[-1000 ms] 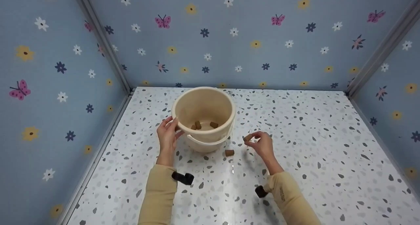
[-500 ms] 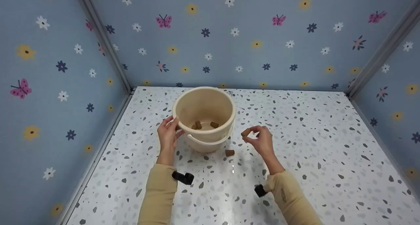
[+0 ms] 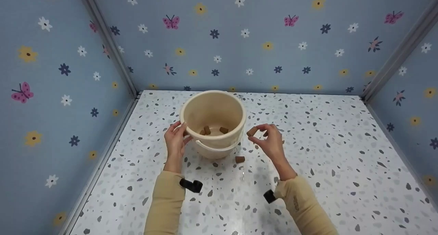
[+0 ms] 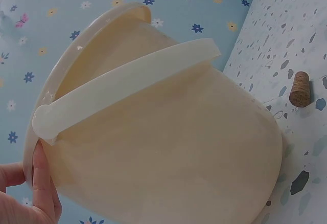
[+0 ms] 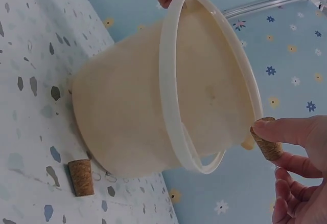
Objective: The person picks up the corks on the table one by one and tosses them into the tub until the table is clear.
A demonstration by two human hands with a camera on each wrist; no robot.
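A cream plastic bucket [image 3: 215, 143] stands on the speckled table, its handle [image 4: 133, 81] hanging down on the near side. My left hand [image 3: 175, 139] grips the bucket's rim at the left, thumb and fingers on either side of it. Between thumb and fingertips, my right hand [image 3: 272, 142] pinches a cork [image 5: 266, 139] just right of the rim, raised above the table. Inside the bucket lie several corks [image 3: 223, 130], partly hidden by the near wall. Another cork [image 3: 240, 159] lies on the table in front of the bucket, right of its base.
The white speckled table [image 3: 335, 152] reaches to a blue flowered back wall [image 3: 219, 39]. Similar panels stand at left and right, joined by grey metal posts [image 3: 106, 39]. A small black camera [image 3: 191, 185] is strapped to each wrist.
My right hand has lifted the cork and moved it left and away from me, closer to the bucket's rim. The left hand and the bucket have stayed in place.
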